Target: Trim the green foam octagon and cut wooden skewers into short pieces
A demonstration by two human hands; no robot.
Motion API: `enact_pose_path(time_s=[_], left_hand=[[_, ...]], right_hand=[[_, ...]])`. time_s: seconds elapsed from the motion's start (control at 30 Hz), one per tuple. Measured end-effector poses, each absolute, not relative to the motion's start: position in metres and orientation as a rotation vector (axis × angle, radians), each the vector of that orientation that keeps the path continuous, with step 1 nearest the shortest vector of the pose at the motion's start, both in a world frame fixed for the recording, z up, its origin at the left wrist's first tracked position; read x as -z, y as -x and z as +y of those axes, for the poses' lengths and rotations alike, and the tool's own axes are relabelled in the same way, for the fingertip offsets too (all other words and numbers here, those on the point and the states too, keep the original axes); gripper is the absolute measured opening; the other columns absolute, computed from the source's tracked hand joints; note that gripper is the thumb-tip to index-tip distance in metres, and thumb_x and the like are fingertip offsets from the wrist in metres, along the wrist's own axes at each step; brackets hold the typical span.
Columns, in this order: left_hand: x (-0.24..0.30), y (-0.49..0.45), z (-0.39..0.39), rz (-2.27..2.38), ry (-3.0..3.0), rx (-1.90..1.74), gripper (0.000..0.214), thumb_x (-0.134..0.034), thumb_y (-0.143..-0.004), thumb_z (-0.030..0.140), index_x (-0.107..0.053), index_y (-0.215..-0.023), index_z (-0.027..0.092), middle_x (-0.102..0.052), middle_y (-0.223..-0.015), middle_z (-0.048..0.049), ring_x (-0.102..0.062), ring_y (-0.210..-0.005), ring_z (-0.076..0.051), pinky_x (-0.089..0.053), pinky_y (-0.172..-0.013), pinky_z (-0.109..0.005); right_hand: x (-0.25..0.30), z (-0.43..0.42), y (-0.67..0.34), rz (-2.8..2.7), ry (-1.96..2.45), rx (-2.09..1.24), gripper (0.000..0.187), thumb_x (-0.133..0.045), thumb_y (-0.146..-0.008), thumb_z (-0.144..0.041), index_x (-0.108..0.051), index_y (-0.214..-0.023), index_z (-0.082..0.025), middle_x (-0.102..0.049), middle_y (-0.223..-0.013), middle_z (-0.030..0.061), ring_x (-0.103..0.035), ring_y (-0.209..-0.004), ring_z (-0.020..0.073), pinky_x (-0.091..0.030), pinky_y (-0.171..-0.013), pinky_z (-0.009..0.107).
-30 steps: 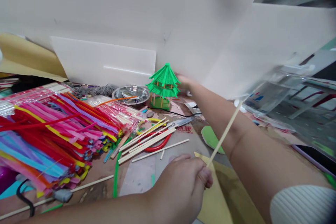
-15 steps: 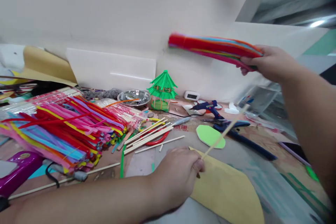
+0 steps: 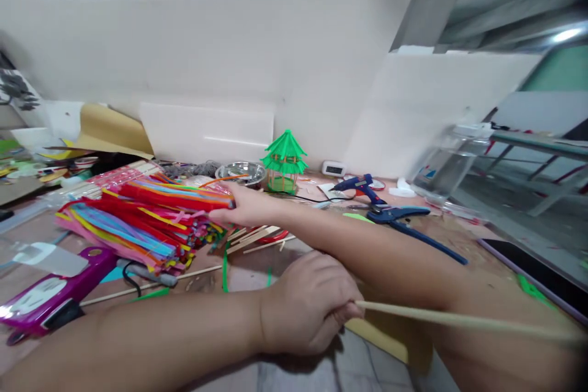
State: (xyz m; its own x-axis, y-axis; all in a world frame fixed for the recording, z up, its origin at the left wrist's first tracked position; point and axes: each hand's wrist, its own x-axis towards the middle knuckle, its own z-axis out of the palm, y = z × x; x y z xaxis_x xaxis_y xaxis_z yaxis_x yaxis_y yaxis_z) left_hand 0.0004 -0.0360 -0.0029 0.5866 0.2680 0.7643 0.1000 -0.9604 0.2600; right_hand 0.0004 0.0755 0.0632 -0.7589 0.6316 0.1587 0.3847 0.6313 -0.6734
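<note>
My left hand [image 3: 307,303] is closed in a fist near the front of the table, gripping one end of a long thin wooden stick [image 3: 459,320] that points to the right. My right arm crosses over it to the left. My right hand [image 3: 245,207] rests on the near end of a bundle of colourful pipe cleaners [image 3: 177,194], fingers wrapped at its tip, on top of a large heap of pipe cleaners [image 3: 128,229]. Behind stands a small green paper pagoda [image 3: 285,159].
Loose wooden sticks [image 3: 250,237] lie by the heap. A metal bowl [image 3: 241,173], a blue glue gun [image 3: 361,187], blue pliers [image 3: 408,226], a magenta tool [image 3: 50,297], a yellow sheet [image 3: 386,334] and a clear jar [image 3: 443,165] lie around. White boards stand behind.
My right hand has brought the pipe-cleaner bundle from up at the right down to the left onto the heap. The stick in my left hand has swung from upright to nearly level.
</note>
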Motion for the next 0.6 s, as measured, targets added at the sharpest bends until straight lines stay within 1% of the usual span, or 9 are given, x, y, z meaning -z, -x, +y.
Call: enact_pose_path(time_s=[0.07,0.1,0.17,0.23,0.33,0.4,0.5,0.57,0.6], left_hand=[[0.003,0.0,-0.035,0.375,-2.564,-1.304,0.018,-0.038,-0.095,0.022,-0.052,-0.084,0.019,-0.064,-0.08,-0.0034,-0.055,-0.077,-0.016,-0.041,-0.077,-0.03],[0.004,0.0,-0.034,0.421,-2.521,-1.3,0.02,-0.037,-0.095,0.022,-0.053,-0.083,0.019,-0.064,-0.079,-0.0032,-0.055,-0.077,-0.016,-0.041,-0.077,-0.029],[0.005,-0.001,-0.032,0.542,-2.423,-1.287,0.024,-0.035,-0.096,0.023,-0.054,-0.082,0.018,-0.062,-0.077,-0.0029,-0.054,-0.076,-0.016,-0.041,-0.076,-0.028],[0.005,-0.002,-0.03,0.682,-2.316,-1.25,0.028,-0.033,-0.098,0.026,-0.055,-0.081,0.018,-0.059,-0.074,-0.0025,-0.054,-0.075,-0.015,-0.041,-0.073,-0.027],[0.006,-0.005,-0.025,0.86,-2.182,-1.163,0.034,-0.03,-0.1,0.032,-0.054,-0.08,0.018,-0.055,-0.07,-0.0004,-0.055,-0.071,-0.014,-0.042,-0.069,-0.026],[0.005,-0.006,-0.023,0.926,-2.148,-1.111,0.037,-0.028,-0.101,0.033,-0.053,-0.079,0.018,-0.054,-0.069,0.0003,-0.055,-0.069,-0.014,-0.042,-0.067,-0.025],[0.004,-0.008,-0.021,0.928,-2.173,-1.046,0.036,-0.031,-0.1,0.033,-0.052,-0.075,0.018,-0.055,-0.071,-0.0002,-0.054,-0.071,-0.015,-0.043,-0.067,-0.026],[0.004,-0.008,-0.023,0.884,-2.277,-0.97,0.033,-0.035,-0.099,0.032,-0.055,-0.075,0.017,-0.058,-0.075,-0.0014,-0.054,-0.075,-0.016,-0.044,-0.072,-0.028],[0.003,-0.007,-0.024,0.856,-2.357,-0.916,0.031,-0.037,-0.098,0.03,-0.057,-0.079,0.017,-0.059,-0.08,-0.0025,-0.055,-0.08,-0.016,-0.044,-0.076,-0.029]], right_hand=[[-0.064,0.077,-0.015,-2.519,0.792,-0.778,0.067,-0.066,-0.077,-0.051,-0.049,-0.13,-0.014,-0.065,-0.112,0.0127,-0.066,-0.083,0.0199,-0.053,-0.069,0.029],[-0.068,0.078,-0.028,-2.485,0.838,-0.751,0.06,-0.062,-0.081,-0.05,-0.051,-0.129,-0.015,-0.065,-0.11,0.0118,-0.066,-0.078,0.0182,-0.053,-0.065,0.028],[-0.075,0.077,-0.063,-2.363,0.934,-0.823,0.045,-0.053,-0.088,-0.043,-0.054,-0.125,-0.017,-0.066,-0.097,0.0076,-0.06,-0.057,0.0123,-0.048,-0.051,0.026],[-0.081,0.072,-0.104,-2.191,0.975,-0.907,0.029,-0.049,-0.09,-0.033,-0.061,-0.111,-0.017,-0.064,-0.084,0.0034,-0.051,-0.046,0.0079,-0.042,-0.044,0.023],[-0.078,0.053,-0.161,-1.966,0.914,-1.087,0.025,-0.048,-0.087,-0.024,-0.065,-0.105,-0.016,-0.058,-0.074,0.0004,-0.051,-0.05,0.0086,-0.042,-0.045,0.022],[-0.07,0.034,-0.188,-1.964,0.831,-1.178,0.027,-0.053,-0.084,-0.022,-0.064,-0.108,-0.018,-0.059,-0.077,0.0001,-0.051,-0.053,0.0086,-0.043,-0.049,0.023],[-0.06,0.006,-0.207,-2.025,0.754,-1.325,0.03,-0.056,-0.086,-0.029,-0.06,-0.115,-0.021,-0.059,-0.082,0.0008,-0.053,-0.062,0.0109,-0.046,-0.057,0.026],[-0.057,-0.008,-0.209,-2.043,0.808,-1.225,0.024,-0.052,-0.091,-0.037,-0.062,-0.103,-0.02,-0.057,-0.075,0.0005,-0.053,-0.063,0.0116,-0.044,-0.059,0.026],[-0.056,-0.013,-0.21,-2.029,0.856,-1.125,0.026,-0.048,-0.093,-0.041,-0.062,-0.094,-0.019,-0.055,-0.07,-0.0002,-0.051,-0.061,0.0114,-0.043,-0.058,0.025]])
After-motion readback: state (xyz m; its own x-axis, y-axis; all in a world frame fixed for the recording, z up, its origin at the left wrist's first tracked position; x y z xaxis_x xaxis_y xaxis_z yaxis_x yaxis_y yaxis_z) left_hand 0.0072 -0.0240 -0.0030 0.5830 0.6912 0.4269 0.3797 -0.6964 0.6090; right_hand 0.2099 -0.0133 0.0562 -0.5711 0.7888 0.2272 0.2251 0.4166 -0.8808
